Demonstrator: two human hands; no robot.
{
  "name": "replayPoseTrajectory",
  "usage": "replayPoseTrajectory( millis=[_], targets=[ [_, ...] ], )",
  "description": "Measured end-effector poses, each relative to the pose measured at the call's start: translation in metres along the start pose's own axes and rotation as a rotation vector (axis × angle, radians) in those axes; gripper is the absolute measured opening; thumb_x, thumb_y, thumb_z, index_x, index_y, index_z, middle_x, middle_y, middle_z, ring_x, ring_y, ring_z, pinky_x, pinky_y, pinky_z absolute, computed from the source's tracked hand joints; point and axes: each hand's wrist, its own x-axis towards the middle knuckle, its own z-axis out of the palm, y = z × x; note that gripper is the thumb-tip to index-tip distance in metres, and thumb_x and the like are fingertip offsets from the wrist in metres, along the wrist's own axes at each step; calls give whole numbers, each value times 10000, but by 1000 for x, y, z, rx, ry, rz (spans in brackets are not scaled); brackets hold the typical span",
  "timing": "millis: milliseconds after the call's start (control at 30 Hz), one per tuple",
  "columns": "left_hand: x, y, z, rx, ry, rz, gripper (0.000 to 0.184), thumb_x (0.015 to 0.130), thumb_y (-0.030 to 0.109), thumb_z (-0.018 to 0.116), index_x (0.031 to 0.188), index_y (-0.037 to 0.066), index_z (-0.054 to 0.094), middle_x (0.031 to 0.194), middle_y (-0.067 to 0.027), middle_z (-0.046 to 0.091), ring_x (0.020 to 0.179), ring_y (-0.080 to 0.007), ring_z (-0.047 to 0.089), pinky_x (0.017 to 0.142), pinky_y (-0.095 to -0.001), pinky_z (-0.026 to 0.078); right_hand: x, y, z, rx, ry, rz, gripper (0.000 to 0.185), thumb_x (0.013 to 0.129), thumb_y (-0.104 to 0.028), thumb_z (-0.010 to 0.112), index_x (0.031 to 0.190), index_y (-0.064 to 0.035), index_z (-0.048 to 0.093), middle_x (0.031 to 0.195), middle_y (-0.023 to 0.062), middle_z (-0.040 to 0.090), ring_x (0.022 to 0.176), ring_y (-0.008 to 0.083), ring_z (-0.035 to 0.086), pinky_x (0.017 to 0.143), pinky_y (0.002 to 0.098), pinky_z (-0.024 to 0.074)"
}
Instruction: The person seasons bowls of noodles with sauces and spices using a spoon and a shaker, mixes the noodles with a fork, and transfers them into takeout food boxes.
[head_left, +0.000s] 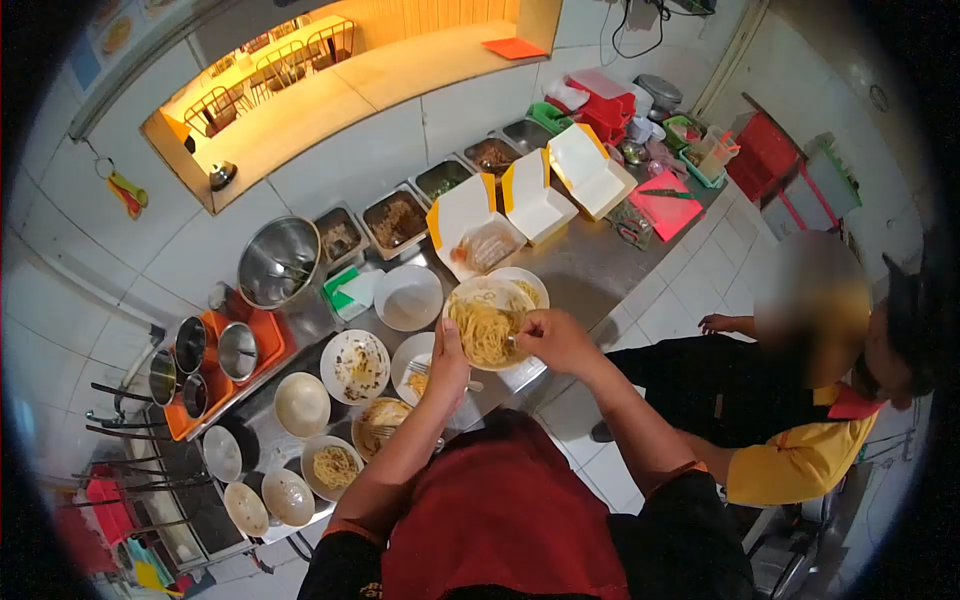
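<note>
A white bowl of yellow noodles is in front of me over the steel counter's edge. My left hand grips the bowl's left rim. At the bowl's right side, my right hand is closed on a utensil, mostly hidden by the fingers, that dips into the noodles. Just behind it sits another bowl with some noodles. Open white and yellow takeaway boxes stand beyond; the nearest box holds a clear bag of food. A bowl with a fork lies left of my left hand.
Used bowls cover the left counter, beside an orange tray of metal pots. Steel food containers line the wall. A large steel bowl sits back left. A pink board lies right. Another person stands at the right.
</note>
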Motion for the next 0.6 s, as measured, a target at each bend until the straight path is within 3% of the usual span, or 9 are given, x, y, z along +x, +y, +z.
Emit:
replayPoseTrajectory(
  millis=[100,133,167,267,300,367,500,600],
  targets=[
    [15,-6,4,-83,52,-61,621,1053,483,314,1489,42,279,1441,-154,440,1289,-236,486,1056,-338,422,8,10,-20,113,21,79,166,802,-171,683,800,-8,650,697,129,657,624,191,609,603,355,482],
    [27,-13,1,-45,66,-29,633,1048,498,318,1492,48,276,1439,-153,442,1288,-237,489,1053,-349,427,13,13,-30,78,37,57,168,811,-176,675,796,-11,650,722,162,668,641,250,647,610,367,493],
    [38,-18,2,-9,83,3,645,1043,513,322,1494,54,272,1437,-152,445,1288,-239,492,1049,-359,432,15,6,-41,86,25,54,168,811,-176,675,796,-11,650,722,162,668,641,250,647,610,367,493],
    [67,-15,30,-92,177,-53,658,1036,533,317,1491,59,273,1434,-150,452,1289,-241,494,1049,-376,436,26,-25,-87,-241,173,-36,167,838,-196,654,788,-38,628,733,176,647,680,374,629,609,443,495],
    [77,-16,39,-81,181,-65,658,1036,533,317,1491,59,273,1434,-150,452,1289,-241,494,1049,-376,436,33,-22,-98,-231,169,-25,167,838,-196,654,788,-38,628,733,176,647,680,374,629,609,443,495],
    [102,-20,57,-107,93,-79,608,1053,496,263,1491,74,264,1480,-127,412,1343,-254,446,1108,-405,390,49,-12,-121,-460,217,-243,169,849,-195,626,776,-47,591,686,154,616,651,373,613,597,477,482],
    [142,-31,99,-211,92,-128,613,1049,502,274,1493,80,262,1473,-130,421,1337,-262,454,1105,-415,394,82,9,-163,-507,258,-301,166,853,-185,606,756,-58,562,660,150,591,651,369,610,589,491,474],
    [160,-41,124,-175,99,-111,632,1044,513,280,1497,71,256,1464,-143,431,1324,-271,470,1111,-421,389,110,46,-179,-608,324,-280,159,799,-140,669,759,-29,562,676,130,613,660,355,614,588,436,478]
  ],
)
